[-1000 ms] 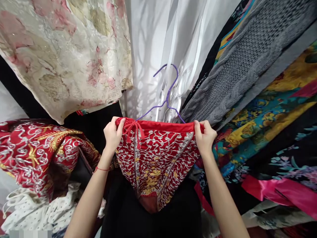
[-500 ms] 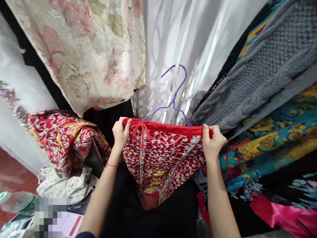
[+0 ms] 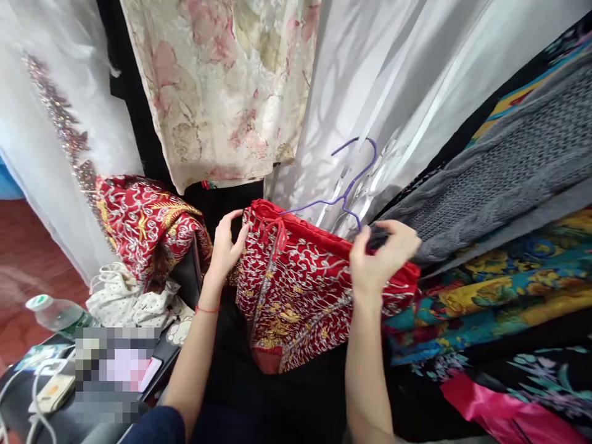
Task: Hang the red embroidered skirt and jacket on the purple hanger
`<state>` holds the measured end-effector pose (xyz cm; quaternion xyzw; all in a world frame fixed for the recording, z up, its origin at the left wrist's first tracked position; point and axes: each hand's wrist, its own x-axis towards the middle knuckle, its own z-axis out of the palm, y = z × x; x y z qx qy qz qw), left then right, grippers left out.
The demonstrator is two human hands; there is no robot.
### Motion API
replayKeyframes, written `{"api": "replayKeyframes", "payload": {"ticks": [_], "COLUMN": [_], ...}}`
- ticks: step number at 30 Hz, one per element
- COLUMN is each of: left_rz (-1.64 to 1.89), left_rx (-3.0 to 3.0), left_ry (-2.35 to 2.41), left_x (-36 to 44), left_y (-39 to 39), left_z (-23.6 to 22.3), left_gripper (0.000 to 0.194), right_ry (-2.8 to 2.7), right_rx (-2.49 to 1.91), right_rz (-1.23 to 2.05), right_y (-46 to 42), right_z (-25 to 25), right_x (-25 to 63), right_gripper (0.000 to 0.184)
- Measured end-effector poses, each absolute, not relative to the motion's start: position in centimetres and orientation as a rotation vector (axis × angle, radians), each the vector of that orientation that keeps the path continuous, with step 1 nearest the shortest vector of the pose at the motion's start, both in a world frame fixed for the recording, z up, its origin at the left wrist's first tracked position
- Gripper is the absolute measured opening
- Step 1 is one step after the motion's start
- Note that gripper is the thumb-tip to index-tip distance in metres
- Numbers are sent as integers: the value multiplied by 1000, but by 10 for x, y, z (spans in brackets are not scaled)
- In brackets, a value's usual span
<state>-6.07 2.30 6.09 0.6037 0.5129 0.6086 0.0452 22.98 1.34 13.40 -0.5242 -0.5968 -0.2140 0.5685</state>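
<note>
A red skirt (image 3: 296, 296) with silver and gold embroidery and a tied drawstring hangs in front of me, its waistband sagging to the right. A purple hanger (image 3: 346, 196) rises from the waistband; its lower ends are hidden by cloth. My left hand (image 3: 226, 250) is open beside the skirt's left top edge, thumb and forefinger apart. In front of the waistband on the right, my right hand (image 3: 382, 259) is open, thumb and forefinger spread near the hanger's right arm. Its other fingers are partly hidden.
Left of the skirt lies another red embroidered cloth (image 3: 148, 228), above a white dotted cloth (image 3: 134, 302). A plastic bottle (image 3: 62, 314) and cables stand lower left. Floral fabric (image 3: 231, 92) hangs above; a grey knit (image 3: 499, 154) and patterned clothes hang at right.
Both hands have loosened their grip on the waistband. My right hand has moved left toward the hanger, and the waistband has gone from taut to slack. The view has shifted left.
</note>
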Motion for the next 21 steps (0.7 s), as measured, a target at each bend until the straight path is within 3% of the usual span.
{"api": "replayKeyframes", "payload": {"ticks": [5, 9, 11, 15, 21], "left_rz": [1941, 2003, 1978, 2023, 2291], "left_rx": [896, 516, 461, 361, 359], "left_ry": [1360, 1229, 1183, 1209, 1543], "left_x": [-73, -67, -66, -93, -148], "left_y": [-19, -33, -36, -36, -20], "left_z": [11, -19, -25, -18, 27], "left_gripper": [33, 40, 42, 46, 52], "right_ry": [-2204, -2708, -2811, -2854, -2681], "right_rx": [-872, -327, -294, -316, -645], "right_rz": [-168, -377, -448, -365, -87], "right_y": [9, 7, 10, 21, 26], "right_z": [149, 133, 126, 135, 190], "right_x": [60, -72, -117, -152, -115], "right_gripper": [27, 41, 33, 36, 33]}}
